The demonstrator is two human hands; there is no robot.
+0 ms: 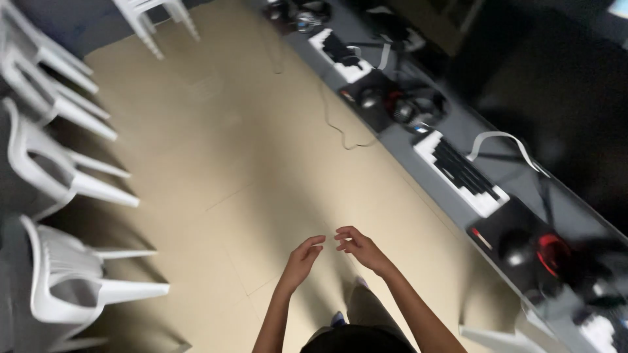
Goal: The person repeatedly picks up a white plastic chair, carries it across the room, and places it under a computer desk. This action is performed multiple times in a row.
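Note:
My left hand (302, 260) and my right hand (361, 248) are raised side by side over the beige tiled floor (248, 163), fingertips almost meeting. Both hold nothing, with the fingers loosely curled and apart. Below them I see my legs and shoes (339, 319). The nearest desk item is a white keyboard with black keys (461, 173), off to the right of my right hand.
A long grey desk (458, 124) runs along the right with a second keyboard (340, 53), black mouse pads, headsets (412, 104) and a dangling cable (340, 127). White plastic chairs (59, 170) line the left side. The picture is blurred.

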